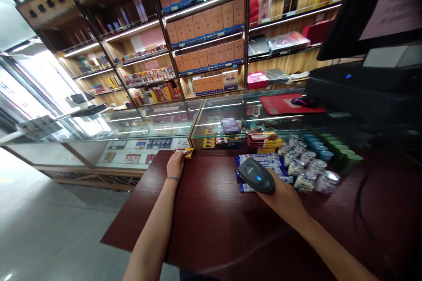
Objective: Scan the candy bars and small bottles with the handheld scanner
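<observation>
My left hand (174,164) reaches to the far edge of the dark red wooden counter (211,219) and is closed on a small yellow and red packet (187,153). My right hand (283,197) grips a dark grey barcode scanner (256,175) with a blue light on top. The scanner sits just over blue and white wrapped packets (263,160). A thin band circles my left wrist.
Several small silver-lidded jars (310,171) and blue and green tins (326,147) stand at my right. Stacked chocolate bars (263,140) lie behind the packets. A black till screen (369,13) and a glass display case (158,118) lie beyond, with shelves of boxes behind.
</observation>
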A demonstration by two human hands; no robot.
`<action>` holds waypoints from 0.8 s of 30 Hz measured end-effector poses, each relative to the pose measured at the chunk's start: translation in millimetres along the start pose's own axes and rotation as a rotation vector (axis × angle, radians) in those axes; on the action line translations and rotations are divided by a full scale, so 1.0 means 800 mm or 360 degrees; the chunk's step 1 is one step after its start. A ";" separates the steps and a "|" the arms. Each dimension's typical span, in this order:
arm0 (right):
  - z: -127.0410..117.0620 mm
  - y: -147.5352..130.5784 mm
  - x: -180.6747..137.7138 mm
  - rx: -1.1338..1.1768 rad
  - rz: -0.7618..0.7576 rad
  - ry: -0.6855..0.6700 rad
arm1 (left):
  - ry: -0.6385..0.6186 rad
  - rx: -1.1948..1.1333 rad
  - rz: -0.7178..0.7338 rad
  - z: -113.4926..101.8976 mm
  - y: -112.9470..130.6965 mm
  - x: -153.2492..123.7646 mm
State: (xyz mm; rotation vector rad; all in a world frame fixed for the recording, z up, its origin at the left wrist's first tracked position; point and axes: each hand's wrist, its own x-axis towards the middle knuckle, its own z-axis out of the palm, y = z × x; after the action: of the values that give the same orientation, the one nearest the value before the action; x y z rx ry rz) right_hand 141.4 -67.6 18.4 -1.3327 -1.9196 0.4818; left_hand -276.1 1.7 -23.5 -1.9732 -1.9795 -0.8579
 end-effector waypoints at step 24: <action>-0.004 -0.003 0.001 -0.0069 0.0094 0.0094 | 0.0116 -0.0128 0.0118 0.005 0.000 0.004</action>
State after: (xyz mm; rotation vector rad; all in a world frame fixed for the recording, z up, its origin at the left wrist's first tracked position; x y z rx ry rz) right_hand 141.9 -67.7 22.2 -1.4195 -1.8566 0.4274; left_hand -275.3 6.8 -24.7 -2.0147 -1.8475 -0.9911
